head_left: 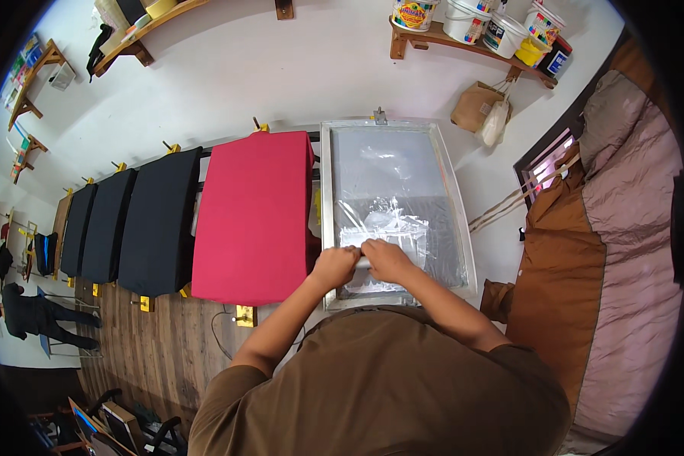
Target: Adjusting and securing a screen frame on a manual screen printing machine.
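Observation:
Both my hands are closed side by side on a squeegee [364, 263]. Only a pale strip of it shows between them; the rest is hidden under my fingers. My left hand [337, 267] grips its left part, and my right hand [387, 261] grips its right part. Beneath is a screen printing frame [455, 199] with a light metal rim, lying at the right end of a row of boards. White ink [387, 220] is smeared over the lower middle of its mesh. Something dark shows through the mesh.
Left of the frame lies a red cloth-covered board [254, 213], then several black cloth-covered boards [159, 220] with yellow clamps. Paint tubs [463, 21] stand on a wall shelf. Brown and pink fabric [562, 304] hangs at right. A person [34, 313] stands far left.

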`<action>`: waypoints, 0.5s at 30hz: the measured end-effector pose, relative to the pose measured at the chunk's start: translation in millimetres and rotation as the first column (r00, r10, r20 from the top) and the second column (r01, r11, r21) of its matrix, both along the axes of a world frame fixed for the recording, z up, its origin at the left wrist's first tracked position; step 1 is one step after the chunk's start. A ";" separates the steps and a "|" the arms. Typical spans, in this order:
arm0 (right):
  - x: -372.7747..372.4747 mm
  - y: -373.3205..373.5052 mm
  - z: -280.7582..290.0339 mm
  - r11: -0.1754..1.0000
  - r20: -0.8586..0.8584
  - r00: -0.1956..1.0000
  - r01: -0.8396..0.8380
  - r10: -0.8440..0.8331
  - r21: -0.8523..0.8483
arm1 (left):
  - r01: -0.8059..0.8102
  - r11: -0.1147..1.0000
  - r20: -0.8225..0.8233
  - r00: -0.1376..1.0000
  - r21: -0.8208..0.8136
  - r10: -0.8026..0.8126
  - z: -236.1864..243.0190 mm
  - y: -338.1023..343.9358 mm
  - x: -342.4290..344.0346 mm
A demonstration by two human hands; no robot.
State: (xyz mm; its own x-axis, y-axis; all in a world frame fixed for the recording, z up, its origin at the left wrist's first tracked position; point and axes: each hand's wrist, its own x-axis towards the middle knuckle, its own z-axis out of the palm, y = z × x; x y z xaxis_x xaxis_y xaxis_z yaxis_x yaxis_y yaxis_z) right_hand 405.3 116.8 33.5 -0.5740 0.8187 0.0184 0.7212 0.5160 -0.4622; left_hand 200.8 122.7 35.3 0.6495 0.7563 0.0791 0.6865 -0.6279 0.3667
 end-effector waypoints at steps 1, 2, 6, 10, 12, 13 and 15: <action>0.6 -8.4 0.8 1.000 0.008 1.000 -0.004 0.004 -0.003 | 0.006 1.000 -0.030 1.000 -0.006 -0.006 2.5 -8.3 1.1; 2.6 -15.8 -1.3 1.000 -0.003 1.000 -0.024 0.024 -0.015 | 0.032 0.999 -0.029 0.999 -0.014 -0.033 5.3 -16.2 0.6; 4.4 -39.9 7.3 0.996 -0.009 0.998 -0.055 0.055 -0.074 | 0.073 0.997 -0.041 0.996 -0.036 -0.074 11.0 -36.6 -0.2; 8.3 -31.3 16.7 0.988 0.004 0.998 -0.067 0.069 -0.142 | 0.056 0.990 -0.085 0.994 -0.129 -0.067 24.4 -33.6 2.1; 9.5 -15.0 25.0 0.967 0.032 0.993 -0.099 0.110 -0.236 | 0.041 0.985 -0.064 0.997 -0.169 -0.052 23.6 -18.9 0.7; 10.1 -6.6 29.6 0.967 0.015 0.994 -0.098 0.104 -0.234 | 0.028 0.986 -0.098 0.994 -0.166 -0.044 25.9 -9.9 2.0; 11.1 13.0 25.1 0.982 -0.035 0.996 -0.084 0.079 -0.171 | -0.009 0.988 -0.082 0.997 -0.153 -0.004 30.0 8.9 2.5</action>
State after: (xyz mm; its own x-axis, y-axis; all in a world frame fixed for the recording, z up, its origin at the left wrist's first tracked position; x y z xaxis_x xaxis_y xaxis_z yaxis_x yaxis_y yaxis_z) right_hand 416.4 129.9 58.6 -0.6401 0.7616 -0.1013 0.6654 0.4836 -0.5686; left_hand 203.3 131.6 65.3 0.6469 0.7571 -0.0916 0.7198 -0.5666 0.4011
